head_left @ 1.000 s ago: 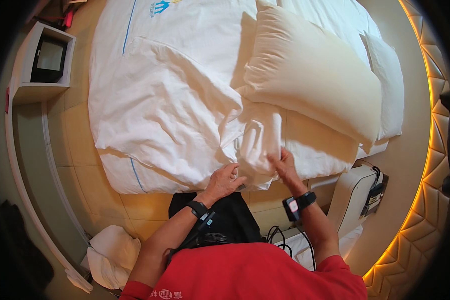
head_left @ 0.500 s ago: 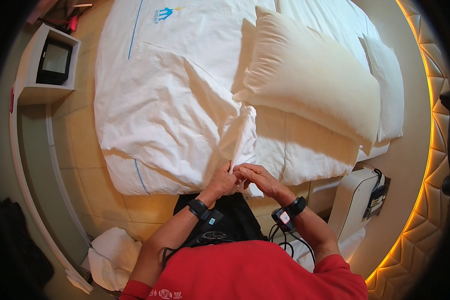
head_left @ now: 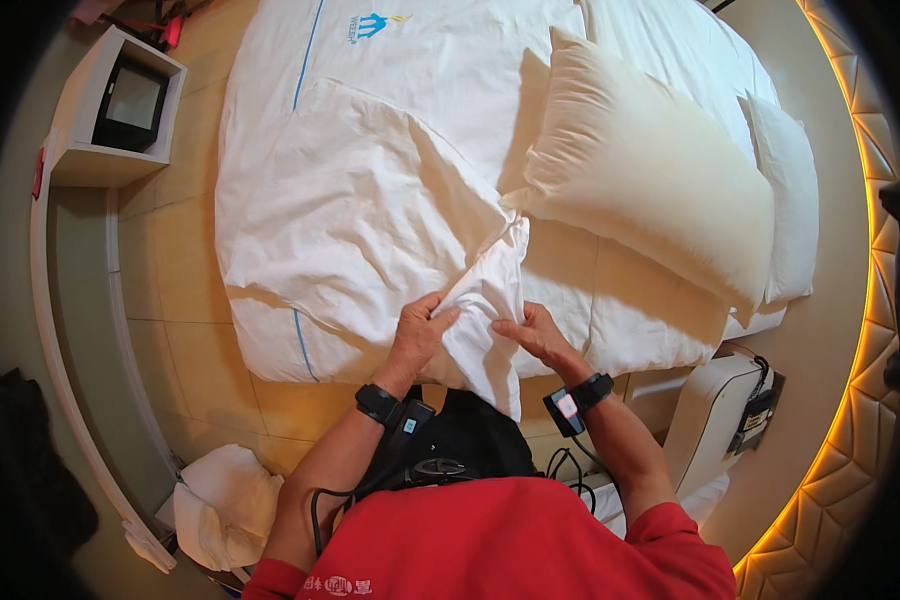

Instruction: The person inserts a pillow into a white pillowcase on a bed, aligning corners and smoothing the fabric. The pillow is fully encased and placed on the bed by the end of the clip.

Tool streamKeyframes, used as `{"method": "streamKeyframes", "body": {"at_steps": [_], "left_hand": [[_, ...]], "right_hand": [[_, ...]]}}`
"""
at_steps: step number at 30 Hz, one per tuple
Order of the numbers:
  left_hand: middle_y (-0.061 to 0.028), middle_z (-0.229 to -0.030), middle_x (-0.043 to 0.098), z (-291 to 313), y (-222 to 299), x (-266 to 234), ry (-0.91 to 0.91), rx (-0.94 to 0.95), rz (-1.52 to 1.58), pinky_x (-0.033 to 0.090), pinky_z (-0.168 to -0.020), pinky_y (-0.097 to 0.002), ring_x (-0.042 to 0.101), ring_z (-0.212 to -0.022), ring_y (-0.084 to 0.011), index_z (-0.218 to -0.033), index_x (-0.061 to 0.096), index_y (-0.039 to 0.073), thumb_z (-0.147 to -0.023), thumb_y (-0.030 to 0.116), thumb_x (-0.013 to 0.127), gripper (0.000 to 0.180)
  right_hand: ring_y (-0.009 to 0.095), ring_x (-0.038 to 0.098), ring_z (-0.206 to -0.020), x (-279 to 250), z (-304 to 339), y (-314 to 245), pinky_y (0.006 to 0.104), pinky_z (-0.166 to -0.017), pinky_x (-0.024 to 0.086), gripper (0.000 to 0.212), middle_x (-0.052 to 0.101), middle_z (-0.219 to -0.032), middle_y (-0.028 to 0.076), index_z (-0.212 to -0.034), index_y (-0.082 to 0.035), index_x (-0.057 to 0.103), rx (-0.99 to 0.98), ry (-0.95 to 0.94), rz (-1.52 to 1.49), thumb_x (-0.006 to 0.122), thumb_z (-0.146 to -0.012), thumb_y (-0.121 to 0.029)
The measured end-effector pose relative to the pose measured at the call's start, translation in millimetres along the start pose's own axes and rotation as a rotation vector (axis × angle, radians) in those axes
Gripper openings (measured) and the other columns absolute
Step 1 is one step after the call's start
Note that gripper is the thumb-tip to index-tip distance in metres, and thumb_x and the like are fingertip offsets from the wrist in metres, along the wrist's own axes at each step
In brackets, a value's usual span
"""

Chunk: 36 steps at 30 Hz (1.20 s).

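Observation:
My left hand point(head_left: 422, 325) pinches one edge of a white cloth point(head_left: 482, 318) between thumb and fingers. On the other side, my right hand point(head_left: 534, 333) grips the opposite edge, with its thumb on top. The cloth is creased between my hands, and its pointed end hangs over the near bed edge. It runs on into rumpled white bed linen point(head_left: 355, 220); whether it is a separate piece I cannot tell. A plump cream pillow point(head_left: 655, 165) lies just beyond my right hand. Both wrists carry black straps with small devices.
The bed point(head_left: 470, 60) has a blue-striped white cover, and a second pillow point(head_left: 782, 200) lies at its right. A white rounded cabinet point(head_left: 708, 405) stands near right. Bundled white linen point(head_left: 228, 505) sits at lower left, below an open white shelf unit point(head_left: 120, 165). Cables hang by my waist.
My hands were together at the cloth's edge; now they are apart, with the cloth spread flatter between them. The whole view has shifted slightly.

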State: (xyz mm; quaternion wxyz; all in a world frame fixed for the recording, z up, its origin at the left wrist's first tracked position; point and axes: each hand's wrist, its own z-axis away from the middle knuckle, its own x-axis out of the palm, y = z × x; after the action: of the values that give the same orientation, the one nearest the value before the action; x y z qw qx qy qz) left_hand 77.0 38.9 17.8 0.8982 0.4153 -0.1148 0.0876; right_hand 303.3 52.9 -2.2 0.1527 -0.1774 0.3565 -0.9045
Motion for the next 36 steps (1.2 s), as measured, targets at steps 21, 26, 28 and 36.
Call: {"method": "streamKeyframes", "body": {"at_steps": [21, 26, 28, 36], "left_hand": [[0.0020, -0.086, 0.063, 14, -27, -47, 0.340, 0.206, 0.105, 0.045, -0.068, -0.0203, 0.055, -0.075, -0.0036, -0.096, 0.064, -0.001, -0.085, 0.002, 0.066, 0.011], [0.0015, -0.087, 0.063, 35, -22, -66, 0.472, 0.236, 0.129, 0.045, -0.068, -0.0197, 0.055, -0.074, -0.0044, -0.102, 0.064, -0.003, -0.089, 0.003, 0.063, 0.014], [0.0014, -0.087, 0.063, 39, -19, -65, 0.476, 0.229, 0.105, 0.045, -0.067, -0.0194, 0.056, -0.074, -0.0048, -0.103, 0.064, -0.002, -0.090, 0.005, 0.063, 0.015], [0.0005, -0.088, 0.062, 41, -1, -32, 0.014, -0.068, 0.079, 0.049, -0.073, -0.0246, 0.057, -0.080, -0.0071, -0.101, 0.067, 0.002, -0.094, 0.033, 0.063, 0.033]], "right_hand": [[0.008, 0.059, -0.084, 38, 29, -50, 0.0237, -0.077, 0.048, 0.023, 0.065, -0.098, 0.002, -0.110, 0.001, 0.061, -0.131, 0.128, -0.217, 0.059, -0.095, -0.015], [0.005, 0.049, -0.080, 62, 18, -45, 0.0235, -0.068, 0.045, 0.019, 0.057, -0.089, -0.002, -0.108, -0.001, 0.057, -0.186, 0.016, 0.003, 0.060, -0.093, -0.012], [0.008, 0.049, -0.075, 80, 16, -47, 0.0268, -0.064, 0.045, 0.024, 0.054, -0.083, 0.002, -0.108, 0.000, 0.055, -0.257, -0.033, 0.142, 0.063, -0.091, -0.015], [0.043, 0.054, -0.091, 95, 24, -51, 0.0456, -0.080, 0.045, 0.038, 0.054, -0.101, 0.028, -0.124, 0.001, 0.042, -0.392, -0.104, 0.513, 0.051, -0.089, -0.011]]}}
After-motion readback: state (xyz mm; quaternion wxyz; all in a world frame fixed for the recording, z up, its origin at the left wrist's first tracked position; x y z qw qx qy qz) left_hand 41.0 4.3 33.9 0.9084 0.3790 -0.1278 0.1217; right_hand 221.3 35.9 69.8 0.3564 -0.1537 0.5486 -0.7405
